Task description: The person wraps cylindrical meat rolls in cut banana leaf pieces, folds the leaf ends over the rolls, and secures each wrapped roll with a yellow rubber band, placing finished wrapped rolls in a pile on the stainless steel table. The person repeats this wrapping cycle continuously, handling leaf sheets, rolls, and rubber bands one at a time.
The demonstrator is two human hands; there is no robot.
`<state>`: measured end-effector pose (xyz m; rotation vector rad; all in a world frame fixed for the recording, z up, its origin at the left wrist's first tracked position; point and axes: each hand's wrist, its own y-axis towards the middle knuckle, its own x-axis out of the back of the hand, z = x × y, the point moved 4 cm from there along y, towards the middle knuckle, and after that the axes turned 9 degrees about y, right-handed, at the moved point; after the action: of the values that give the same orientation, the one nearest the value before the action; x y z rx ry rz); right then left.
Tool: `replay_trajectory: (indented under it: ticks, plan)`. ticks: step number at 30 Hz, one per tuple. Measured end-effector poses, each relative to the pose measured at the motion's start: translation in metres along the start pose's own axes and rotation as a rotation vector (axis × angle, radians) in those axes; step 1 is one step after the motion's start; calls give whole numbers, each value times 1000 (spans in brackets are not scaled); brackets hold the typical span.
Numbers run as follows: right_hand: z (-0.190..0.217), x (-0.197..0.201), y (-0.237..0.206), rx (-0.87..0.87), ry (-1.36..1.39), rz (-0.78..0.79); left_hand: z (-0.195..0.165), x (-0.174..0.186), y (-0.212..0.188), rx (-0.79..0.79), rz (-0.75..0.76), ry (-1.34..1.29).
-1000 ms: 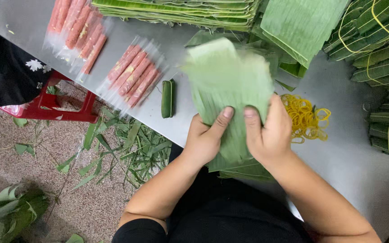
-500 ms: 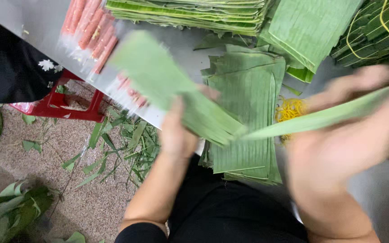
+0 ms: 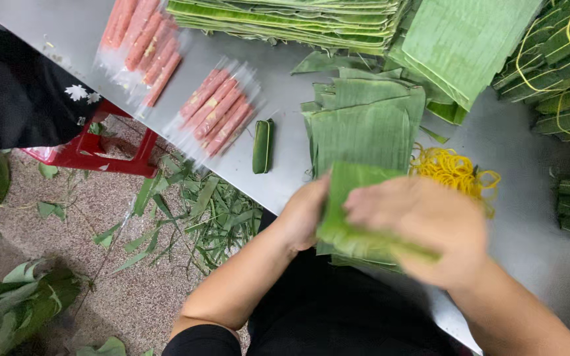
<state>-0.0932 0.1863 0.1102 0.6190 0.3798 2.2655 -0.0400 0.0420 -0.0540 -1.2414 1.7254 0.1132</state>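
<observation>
My left hand point(image 3: 305, 214) and my right hand point(image 3: 423, 224) both grip a folded green banana leaf piece point(image 3: 354, 214) at the near edge of the steel table point(image 3: 285, 158). The right hand lies over the leaf's right part, blurred by motion. Under and beyond the hands lies a flat stack of cut leaf sheets point(image 3: 364, 125). A small leaf-wrapped roll point(image 3: 262, 146) lies to the left of that stack. A packet of pink sausage sticks point(image 3: 219, 109) sits just past the roll.
A heap of yellow rubber bands point(image 3: 453, 171) lies right of the stack. Another sausage packet point(image 3: 143, 43) is far left. Tall leaf piles point(image 3: 285, 16), a leaf sheet pile point(image 3: 466, 39) and tied bundles point(image 3: 569, 72) line the back and right. A red stool point(image 3: 110, 148) and leaf scraps point(image 3: 199, 217) are on the floor.
One second ago both hands pressed a leaf on the stack. They then lifted and spread leaf pieces apart, and now they have come together low near the table edge around a folded leaf.
</observation>
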Motion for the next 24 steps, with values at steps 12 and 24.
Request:
replay_trajectory:
  ticks: [12, 24]
  plan:
    - [-48, -2, -56, -204, -651, 113, -30, -52, -30, -206, 4, 1292]
    - [-35, 4, -52, -223, -300, -397, -107, -13, -55, -527, -706, 1634]
